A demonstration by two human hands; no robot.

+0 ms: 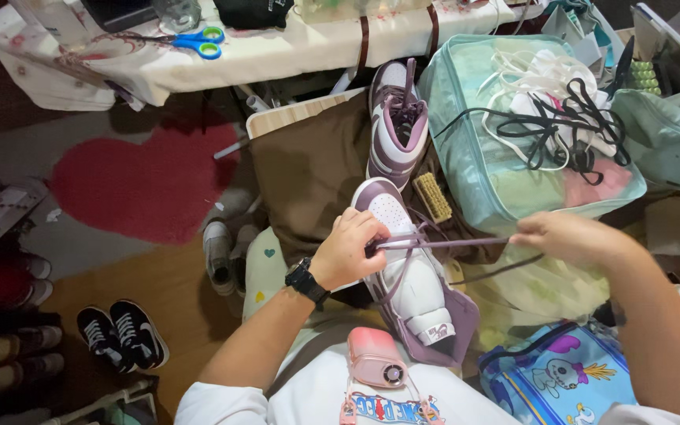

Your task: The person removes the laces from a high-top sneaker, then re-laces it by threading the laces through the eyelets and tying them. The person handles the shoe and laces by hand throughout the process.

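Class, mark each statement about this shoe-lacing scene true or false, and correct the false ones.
1. The left hand rests on a purple and white sneaker. True.
2. The right hand pulls a purple lace sideways. True.
3. The scissors on the table have red handles. False: the handles are blue.
4. A second matching sneaker lies beyond the first. True.
5. The rug on the floor is star-shaped. False: it is a red heart.
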